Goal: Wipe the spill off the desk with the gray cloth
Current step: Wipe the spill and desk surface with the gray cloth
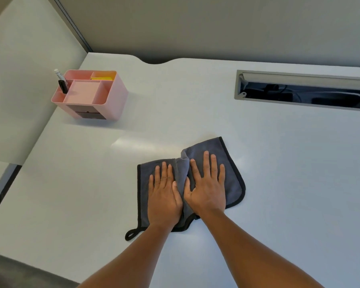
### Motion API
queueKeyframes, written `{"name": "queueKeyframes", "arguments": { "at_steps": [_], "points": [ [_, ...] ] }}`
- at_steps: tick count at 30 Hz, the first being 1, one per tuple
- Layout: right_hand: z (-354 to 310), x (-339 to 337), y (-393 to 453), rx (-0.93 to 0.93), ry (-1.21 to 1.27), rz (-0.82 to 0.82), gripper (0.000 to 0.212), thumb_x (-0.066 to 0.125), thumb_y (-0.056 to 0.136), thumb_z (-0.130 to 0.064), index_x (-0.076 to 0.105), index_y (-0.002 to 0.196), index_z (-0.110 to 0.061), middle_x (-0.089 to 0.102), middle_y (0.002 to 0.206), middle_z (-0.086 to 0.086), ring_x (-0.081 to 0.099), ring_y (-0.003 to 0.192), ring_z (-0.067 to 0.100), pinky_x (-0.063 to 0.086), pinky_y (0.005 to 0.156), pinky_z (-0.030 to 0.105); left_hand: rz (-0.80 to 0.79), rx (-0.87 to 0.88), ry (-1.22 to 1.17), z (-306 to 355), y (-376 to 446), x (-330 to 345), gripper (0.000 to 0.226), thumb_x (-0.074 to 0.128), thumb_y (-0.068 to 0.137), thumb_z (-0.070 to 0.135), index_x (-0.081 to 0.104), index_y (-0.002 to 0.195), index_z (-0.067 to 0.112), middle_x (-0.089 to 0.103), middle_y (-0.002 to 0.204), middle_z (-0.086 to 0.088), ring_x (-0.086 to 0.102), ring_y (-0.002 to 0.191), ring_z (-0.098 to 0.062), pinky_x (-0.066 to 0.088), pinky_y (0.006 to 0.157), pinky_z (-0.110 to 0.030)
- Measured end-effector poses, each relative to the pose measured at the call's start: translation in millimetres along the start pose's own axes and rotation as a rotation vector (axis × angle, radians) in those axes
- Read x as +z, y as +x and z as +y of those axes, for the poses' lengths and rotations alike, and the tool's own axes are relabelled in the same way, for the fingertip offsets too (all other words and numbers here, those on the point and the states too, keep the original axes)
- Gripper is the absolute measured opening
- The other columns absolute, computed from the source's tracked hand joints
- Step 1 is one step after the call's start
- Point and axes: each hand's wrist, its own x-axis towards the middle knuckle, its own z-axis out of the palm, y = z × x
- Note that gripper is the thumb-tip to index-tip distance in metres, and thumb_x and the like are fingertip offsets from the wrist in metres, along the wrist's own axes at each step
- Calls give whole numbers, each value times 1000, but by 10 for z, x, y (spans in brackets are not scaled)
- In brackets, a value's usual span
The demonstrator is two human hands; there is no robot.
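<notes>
Both hands, left hand [164,196] and right hand [208,188], flat, fingers straight, atop gray cloth [231,173] on desk [279,183].

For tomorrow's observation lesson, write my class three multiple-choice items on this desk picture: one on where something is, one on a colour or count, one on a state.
1. Where does the pink desk organizer stand?
A. At the far left of the desk
B. Beside the cable slot
C. On the cloth

2. What colour is the trim of the gray cloth?
A. Pink
B. Black
C. Yellow

3. How do the hands lie on the cloth?
A. Both clenched in fists
B. One lifted off the desk
C. Both flat, fingers straight

Answers:
1 A: the organizer sits near the left partition of the white desk, well away from the cable slot.
2 B: a black border and hanging loop edge the cloth.
3 C: the left hand and right hand press side by side, palms down, with a fold of cloth bunched between them.
</notes>
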Motion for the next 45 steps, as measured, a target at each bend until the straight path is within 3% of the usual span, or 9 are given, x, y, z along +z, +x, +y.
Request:
{"name": "queueKeyframes", "arguments": {
  "at_steps": [13,18,22,26,30,34,38,42,45],
  "points": [
    [396,-170,744,-110,-32,-39,64,24,97,-55,22,156,-33,-1,168,5,-8,154,22,-2,124,48,65,-152,-86,487,506,112,57,15,104,28,5,157,11,4,166,-4,-8,152,-18,-6,124,-38],
    [505,-263,990,-148,-11,-20,62,29,97,-54,30,155,-32,7,168,3,-2,155,20,2,125,47,24,-164,-87,636,680,91,58,17,103,28,4,157,9,3,166,-7,-6,153,-21,-6,124,-42],
    [624,-360,1254,-198,-56,-68,62,26,96,-56,29,155,-36,6,168,0,-1,154,17,1,125,46,-42,-20,-89,578,955,-36,58,18,102,29,19,156,12,16,164,-8,4,153,-22,-4,124,-45],
    [680,-460,1423,-227,-16,-96,64,26,92,-60,37,151,-38,7,167,-6,-2,154,12,-1,125,43,0,70,-144,373,1420,-279,52,22,104,32,40,149,13,34,159,-7,18,151,-23,5,124,-45],
    [446,-495,1444,-62,85,-88,57,45,92,-43,48,146,-27,16,166,-5,4,154,11,-4,125,41,-33,195,-37,113,1968,-397,50,23,105,29,36,150,13,27,162,-7,16,151,-25,7,125,-41],
    [-94,-404,1327,350,218,166,44,50,95,-25,58,135,-11,30,162,7,16,153,20,8,126,44,-95,265,-40,-79,2358,-412,50,24,105,26,28,154,11,19,164,-8,9,152,-26,6,125,-39],
    [-377,-236,1231,608,183,136,62,38,100,-44,33,154,-16,2,167,12,-7,154,25,-2,125,48,-143,314,-72,-137,2584,-359,53,24,106,27,16,157,13,8,166,-6,0,153,-21,-3,124,-33],
    [-280,-161,1368,583,44,36,72,15,95,-62,7,158,-28,-20,165,11,-23,151,27,-10,121,55,-129,345,-41,-152,2768,-305,55,22,106,32,13,157,13,7,166,-6,1,153,-22,-4,123,-33],
    [-153,-150,1506,502,-37,13,75,7,93,-67,6,158,-31,-20,165,11,-25,150,28,-11,120,58,-103,358,34,-161,2891,-277,59,11,104,38,9,158,15,5,166,-4,1,153,-21,0,125,-37]
  ]
}}
